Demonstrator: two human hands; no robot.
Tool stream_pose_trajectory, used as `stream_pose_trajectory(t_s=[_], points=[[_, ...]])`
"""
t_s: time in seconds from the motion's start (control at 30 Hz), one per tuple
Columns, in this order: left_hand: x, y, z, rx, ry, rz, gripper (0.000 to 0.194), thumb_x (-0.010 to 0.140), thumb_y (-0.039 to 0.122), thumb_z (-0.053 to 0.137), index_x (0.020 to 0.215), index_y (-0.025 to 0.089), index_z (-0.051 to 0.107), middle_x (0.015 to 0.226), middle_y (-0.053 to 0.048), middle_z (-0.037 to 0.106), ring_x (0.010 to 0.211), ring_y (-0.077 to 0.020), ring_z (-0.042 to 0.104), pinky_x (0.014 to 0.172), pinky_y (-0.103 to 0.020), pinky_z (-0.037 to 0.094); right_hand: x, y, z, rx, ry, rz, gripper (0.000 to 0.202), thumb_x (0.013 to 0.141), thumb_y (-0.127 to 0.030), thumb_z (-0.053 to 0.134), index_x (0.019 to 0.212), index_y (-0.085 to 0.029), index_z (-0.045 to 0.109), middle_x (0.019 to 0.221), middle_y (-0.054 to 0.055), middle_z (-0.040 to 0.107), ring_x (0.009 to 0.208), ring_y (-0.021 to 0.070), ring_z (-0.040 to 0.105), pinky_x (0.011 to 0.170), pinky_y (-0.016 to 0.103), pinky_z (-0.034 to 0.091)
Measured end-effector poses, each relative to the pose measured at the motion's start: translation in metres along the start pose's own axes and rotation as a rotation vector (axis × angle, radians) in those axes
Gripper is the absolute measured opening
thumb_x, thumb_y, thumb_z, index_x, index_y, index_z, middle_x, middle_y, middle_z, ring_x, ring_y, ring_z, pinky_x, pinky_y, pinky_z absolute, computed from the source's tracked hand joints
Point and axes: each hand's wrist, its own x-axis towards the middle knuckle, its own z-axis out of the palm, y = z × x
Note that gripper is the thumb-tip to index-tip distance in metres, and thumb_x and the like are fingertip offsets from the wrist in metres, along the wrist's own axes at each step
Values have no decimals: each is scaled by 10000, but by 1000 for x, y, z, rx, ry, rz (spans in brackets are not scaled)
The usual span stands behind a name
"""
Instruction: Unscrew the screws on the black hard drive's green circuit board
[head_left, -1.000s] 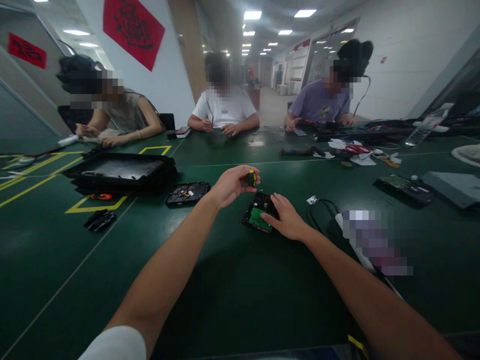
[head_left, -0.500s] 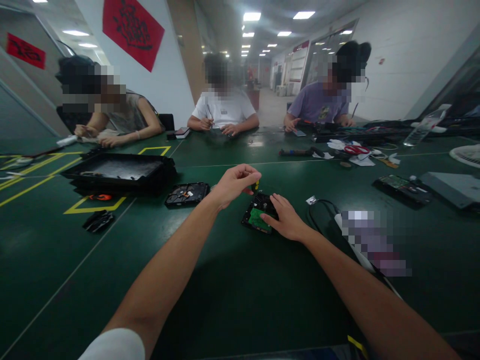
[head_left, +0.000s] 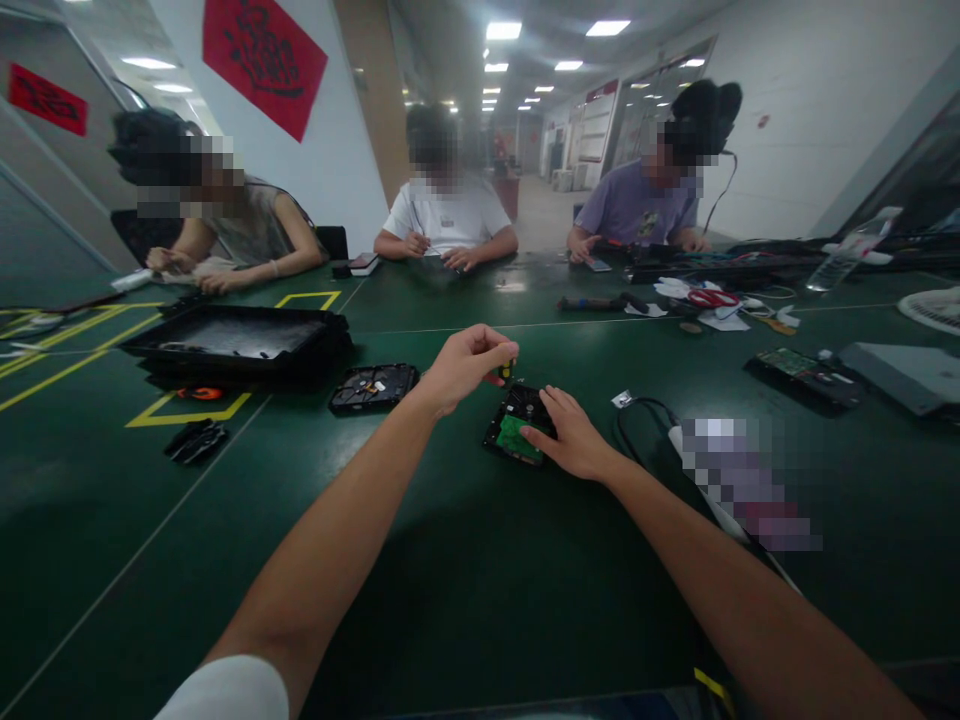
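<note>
My left hand [head_left: 471,366] pinches a small screwdriver [head_left: 506,370] with a yellow-and-black handle, held above the far left corner of a hard drive [head_left: 510,412]. Whether its tip touches a screw is too small to make out. The hard drive lies on the green table with its green circuit board [head_left: 519,440] facing up. Across its right side rests my right hand [head_left: 574,435], thumb over the board and fingers along the far edge, gripping the drive. Left of my left hand lies another hard drive [head_left: 373,387], black with a few small pieces on top.
Black stacked trays [head_left: 330,345] stand at left, near an orange item [head_left: 201,393] and a crumpled black piece [head_left: 196,442]. At right are a power strip [head_left: 709,485], a third drive [head_left: 802,380], a grey box [head_left: 911,378] and a bottle [head_left: 851,250]. Three people sit opposite.
My left hand has shifted slightly to the left with the screwdriver, whose handle appears turned a little. My right hand and the hard drive have stayed in place.
</note>
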Motion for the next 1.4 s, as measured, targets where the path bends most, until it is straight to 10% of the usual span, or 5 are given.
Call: stream_pose_trajectory(t_s=[0.53,1.4], points=[[0,-1,-1,-228,-170,-95,295,932,446,690,979,156,712,972,-106,716,951,-222,701,715,-325,638,0,-1,-2,-5,-24,15,997,963,-812,412,1643,-85,357,1691,222,371,1610,386,256,1312,567,227],[0,-3,4,8,17,-27,436,780,534,877,882,173,655,801,-13,629,752,-139,606,648,-269,590,0,0,0,13,-21,21,1018,955,-835,401,1648,-91,351,1704,220,345,1617,386,236,1315,571,213]])
